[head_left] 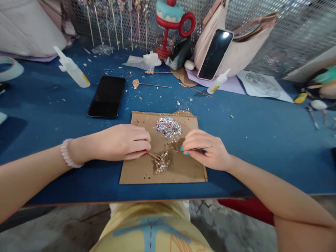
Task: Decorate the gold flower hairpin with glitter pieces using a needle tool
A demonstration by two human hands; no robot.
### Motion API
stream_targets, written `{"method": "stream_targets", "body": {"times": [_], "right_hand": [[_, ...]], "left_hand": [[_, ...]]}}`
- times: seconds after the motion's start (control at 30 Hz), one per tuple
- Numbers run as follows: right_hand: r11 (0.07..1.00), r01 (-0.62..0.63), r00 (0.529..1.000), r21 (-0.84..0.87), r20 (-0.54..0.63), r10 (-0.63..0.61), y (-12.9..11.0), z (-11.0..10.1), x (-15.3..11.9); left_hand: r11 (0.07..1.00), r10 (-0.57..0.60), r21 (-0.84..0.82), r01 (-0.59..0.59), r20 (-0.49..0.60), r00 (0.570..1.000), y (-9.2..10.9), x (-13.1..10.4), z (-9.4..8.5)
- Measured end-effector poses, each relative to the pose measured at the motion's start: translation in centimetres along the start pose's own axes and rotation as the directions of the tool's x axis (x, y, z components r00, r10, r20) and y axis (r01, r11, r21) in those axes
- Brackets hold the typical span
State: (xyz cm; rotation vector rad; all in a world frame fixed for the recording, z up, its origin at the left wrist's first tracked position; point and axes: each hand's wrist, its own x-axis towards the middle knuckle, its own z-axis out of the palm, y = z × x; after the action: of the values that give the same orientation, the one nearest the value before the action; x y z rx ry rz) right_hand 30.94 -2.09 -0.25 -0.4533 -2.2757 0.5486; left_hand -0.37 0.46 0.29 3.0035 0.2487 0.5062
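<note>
My left hand [128, 141] is closed around the thin stem of a gold ornament [162, 162], whose fan-like head is partly covered with glittering pieces. The ornament is over a brown cardboard sheet [139, 173] on the blue table. In my right hand [206, 148], held over the sheet's right side, is a slim metal tool [201, 148] pinched between the fingers; its tip is too small to make out. A pile of shiny, bluish-silver chips [168, 127] lies on the upper part of the cardboard, between and beyond my hands.
Behind the cardboard are a black phone [107, 97], glue bottles [75, 73] [218, 82] and gold hairpins [151, 84]. Farther back, a second phone [215, 54] leans on a pink bag [244, 52] beside a red and blue cup [170, 24]. Paper sheets [264, 85] lie at right.
</note>
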Motion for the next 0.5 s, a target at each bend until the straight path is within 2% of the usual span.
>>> {"method": "stream_targets", "body": {"times": [0.5], "right_hand": [[0.999,0.036,0.999,0.017,0.030,-0.037,-0.22,0.08,-0.04]], "left_hand": [[1.000,0.000,0.003,0.000,0.012,1.000,0.01,-0.05,-0.03]]}}
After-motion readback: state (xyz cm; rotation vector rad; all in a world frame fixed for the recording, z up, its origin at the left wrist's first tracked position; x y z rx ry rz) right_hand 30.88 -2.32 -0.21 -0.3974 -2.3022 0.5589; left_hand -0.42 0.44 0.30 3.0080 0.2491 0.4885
